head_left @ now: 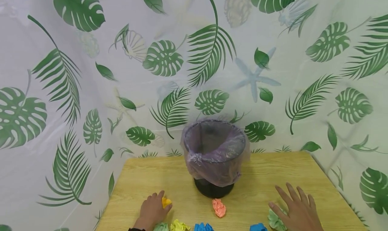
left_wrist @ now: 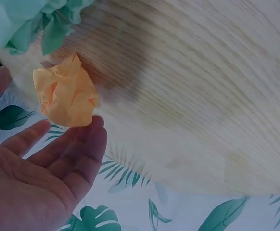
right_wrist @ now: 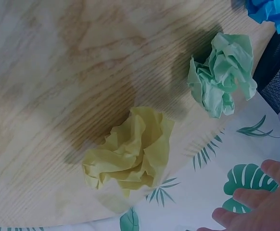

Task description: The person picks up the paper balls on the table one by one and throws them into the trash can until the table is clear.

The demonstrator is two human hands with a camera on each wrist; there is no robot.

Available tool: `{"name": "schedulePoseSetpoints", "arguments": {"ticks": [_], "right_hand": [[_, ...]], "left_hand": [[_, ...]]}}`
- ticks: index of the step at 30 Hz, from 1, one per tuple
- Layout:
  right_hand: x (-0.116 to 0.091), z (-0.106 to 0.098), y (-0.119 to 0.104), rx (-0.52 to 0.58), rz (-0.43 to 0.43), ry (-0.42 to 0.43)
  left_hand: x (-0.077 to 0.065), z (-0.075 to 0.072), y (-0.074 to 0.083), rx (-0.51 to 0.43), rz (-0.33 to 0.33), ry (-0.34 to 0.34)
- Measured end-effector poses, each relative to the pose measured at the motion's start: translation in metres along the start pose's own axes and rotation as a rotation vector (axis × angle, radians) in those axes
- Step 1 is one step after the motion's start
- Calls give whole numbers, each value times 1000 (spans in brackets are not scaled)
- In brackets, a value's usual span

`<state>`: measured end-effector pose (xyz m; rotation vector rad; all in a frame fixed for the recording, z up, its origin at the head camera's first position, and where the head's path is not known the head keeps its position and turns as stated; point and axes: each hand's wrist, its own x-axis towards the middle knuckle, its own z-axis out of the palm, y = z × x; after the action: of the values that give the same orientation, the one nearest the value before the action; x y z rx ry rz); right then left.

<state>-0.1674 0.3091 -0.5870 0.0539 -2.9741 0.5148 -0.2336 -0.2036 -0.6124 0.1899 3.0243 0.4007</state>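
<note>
My left hand is beside a crumpled orange paper ball on the table. In the left wrist view its fingers reach along the orange ball, fingertips at its edge, and the thumb stands apart. My right hand spreads its fingers over the table near a light green paper ball, holding nothing. In the right wrist view a yellow paper ball and the green one lie beyond the fingertips.
A black mesh bin lined with a purple bag stands at the table's back. Before it lies a pink paper ball. Along the near edge are green, yellow and blue paper balls, plus another blue ball.
</note>
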Motion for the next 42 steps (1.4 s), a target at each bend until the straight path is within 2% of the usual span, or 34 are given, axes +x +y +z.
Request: {"name": "schedulePoseSetpoints", "arguments": {"ticks": [5, 8, 14, 18, 22, 26, 35, 38, 42], "right_hand": [[0, 2, 1, 0, 11, -7], [0, 4, 3, 0, 18, -18], [0, 6, 4, 3, 23, -24], [-1, 6, 3, 5, 17, -27], [-2, 6, 2, 1, 14, -25], [-2, 5, 1, -5, 11, -22], [-2, 2, 1, -13, 11, -13], [-2, 1, 1, -11, 14, -9], [-2, 0, 2, -9, 12, 1]], "left_hand": [[2, 6, 2, -46, -8, -25], [1, 8, 2, -37, -3, -12], [1, 10, 1, -29, 79, 128], [1, 2, 5, -61, 108, 208], [0, -16, 16, -103, 134, 274], [1, -41, 32, -137, 172, 359], [10, -102, 66, -174, 366, 675], [15, -118, 78, -185, 423, 739], [23, -135, 94, -192, 485, 787]]}}
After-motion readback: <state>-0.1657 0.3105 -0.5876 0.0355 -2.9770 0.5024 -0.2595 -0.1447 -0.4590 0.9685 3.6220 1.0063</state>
